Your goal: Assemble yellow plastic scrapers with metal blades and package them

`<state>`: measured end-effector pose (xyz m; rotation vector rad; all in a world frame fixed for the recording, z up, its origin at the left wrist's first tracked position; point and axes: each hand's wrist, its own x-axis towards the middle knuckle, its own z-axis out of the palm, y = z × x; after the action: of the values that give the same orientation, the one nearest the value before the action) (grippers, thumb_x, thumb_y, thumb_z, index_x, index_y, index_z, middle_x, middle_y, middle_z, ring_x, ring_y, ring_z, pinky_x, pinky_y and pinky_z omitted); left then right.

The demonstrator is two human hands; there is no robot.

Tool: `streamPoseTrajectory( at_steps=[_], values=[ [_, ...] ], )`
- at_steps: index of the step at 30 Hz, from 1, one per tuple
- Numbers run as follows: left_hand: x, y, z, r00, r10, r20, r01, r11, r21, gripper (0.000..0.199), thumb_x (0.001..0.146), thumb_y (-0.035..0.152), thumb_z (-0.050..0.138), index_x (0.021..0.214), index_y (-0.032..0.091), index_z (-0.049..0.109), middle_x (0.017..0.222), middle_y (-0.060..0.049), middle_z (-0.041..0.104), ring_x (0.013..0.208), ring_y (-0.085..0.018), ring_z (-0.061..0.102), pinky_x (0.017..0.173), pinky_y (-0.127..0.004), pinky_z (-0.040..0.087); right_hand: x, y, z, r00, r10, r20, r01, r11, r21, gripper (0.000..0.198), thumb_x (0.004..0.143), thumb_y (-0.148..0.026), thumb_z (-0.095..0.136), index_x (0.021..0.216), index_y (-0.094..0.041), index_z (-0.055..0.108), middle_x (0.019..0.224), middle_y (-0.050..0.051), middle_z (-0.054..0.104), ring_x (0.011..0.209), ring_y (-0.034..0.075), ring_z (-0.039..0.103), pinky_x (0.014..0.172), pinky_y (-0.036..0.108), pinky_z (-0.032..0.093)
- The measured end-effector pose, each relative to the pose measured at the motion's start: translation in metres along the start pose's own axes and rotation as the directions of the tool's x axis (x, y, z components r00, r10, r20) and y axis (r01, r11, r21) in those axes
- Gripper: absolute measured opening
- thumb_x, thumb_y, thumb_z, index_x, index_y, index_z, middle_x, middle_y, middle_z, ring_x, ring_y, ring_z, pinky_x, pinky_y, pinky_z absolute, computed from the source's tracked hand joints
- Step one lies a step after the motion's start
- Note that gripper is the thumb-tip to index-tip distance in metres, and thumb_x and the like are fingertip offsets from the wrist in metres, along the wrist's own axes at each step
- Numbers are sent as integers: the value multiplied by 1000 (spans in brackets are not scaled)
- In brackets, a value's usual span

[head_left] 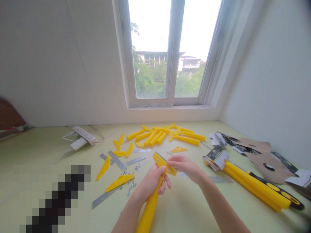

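Note:
My left hand is wrapped round the neck of a yellow scraper, its thumb on the front of the head. A metal blade edge shows along the head's upper side, and a screw sits in the head's left part. My right hand is closed at the head's right part, fingertips pinched against it; any small part between them is hidden. To the left lie loose screws and nuts, a yellow clamp plate, another yellow plate and flat steel blades. One more yellow plate lies beyond my hands.
Several yellow scraper handles are piled at the back below the window. On the right are yellow-handled scrapers, a black-and-yellow handle and cardboard packaging. A white power strip with cables is back left.

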<state>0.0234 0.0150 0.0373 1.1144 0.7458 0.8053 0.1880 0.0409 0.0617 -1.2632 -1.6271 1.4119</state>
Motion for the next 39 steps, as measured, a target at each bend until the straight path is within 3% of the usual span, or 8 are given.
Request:
streamPoseTrajectory(
  at_steps=[8, 17, 20, 22, 25, 29, 34, 39],
  values=[
    [-1, 5, 4, 999, -32, -39, 33, 999, 35, 31, 81, 33, 37, 65, 12, 52, 35, 3, 47, 25, -4, 30, 34, -19, 26, 4, 5, 3, 1000, -8, -30, 8, 1000, 27, 18, 64, -34, 65, 66, -16, 64, 52, -5, 46, 53, 9, 37, 49, 21, 25],
    [-1, 5, -4, 993, -111, -35, 111, 994, 16, 39, 80, 45, 39, 102, 13, 44, 63, -3, 62, 37, -9, 50, 39, -20, 36, 7, 5, 7, 999, -12, -41, 14, 999, 38, 20, 64, -33, 60, 56, -15, 60, 48, -5, 40, 50, 8, 32, 49, 23, 22],
    [1, 7, -5, 986, -61, -154, 79, 990, 114, 43, 77, 49, 44, 103, 14, 43, 80, -7, 61, 47, -12, 56, 47, -26, 43, 7, 6, 5, 996, 9, -88, -4, 999, 54, 20, 63, -33, 60, 54, -15, 58, 48, -5, 38, 50, 8, 32, 49, 23, 21],
    [-1, 10, -5, 953, 47, -301, 44, 956, 290, 46, 75, 48, 49, 106, 14, 43, 93, -10, 59, 54, -14, 58, 57, -30, 46, 8, 7, 3, 992, 27, -123, -18, 997, 73, 19, 62, -33, 61, 55, -15, 58, 49, -5, 39, 51, 9, 32, 49, 23, 21],
    [-8, 17, -4, 883, 279, -378, -2, 807, 591, 56, 71, 43, 57, 119, 18, 42, 111, -12, 54, 67, -17, 58, 71, -34, 44, 9, 9, 0, 989, 42, -145, -28, 995, 96, 20, 61, -34, 60, 59, -14, 60, 53, -4, 43, 53, 9, 35, 50, 22, 24],
    [-18, 20, -1, 892, 416, -173, -99, 555, 826, 59, 72, 34, 59, 128, 35, 41, 137, -6, 37, 92, -24, 57, 84, -39, 42, 11, 11, -2, 988, 45, -149, -30, 994, 106, 21, 61, -34, 60, 58, -14, 58, 55, -3, 44, 54, 10, 38, 51, 23, 26],
    [-19, 16, 9, 920, 391, 35, -101, 151, 983, 68, 76, 16, 52, 134, 43, 28, 145, 0, 27, 110, -26, 50, 86, -41, 45, 11, 10, -3, 984, 34, -175, -16, 994, 106, 21, 61, -34, 59, 54, -15, 53, 52, -4, 39, 53, 9, 34, 50, 23, 23],
    [-17, 16, 13, 950, 312, -5, 11, -17, 1000, 74, 77, 7, 46, 137, 40, 19, 145, -5, 29, 109, -22, 54, 82, -35, 49, 9, 8, -4, 983, 37, -178, -16, 993, 120, 19, 62, -32, 58, 56, -14, 54, 54, -3, 42, 55, 10, 36, 52, 23, 24]
  ],
)
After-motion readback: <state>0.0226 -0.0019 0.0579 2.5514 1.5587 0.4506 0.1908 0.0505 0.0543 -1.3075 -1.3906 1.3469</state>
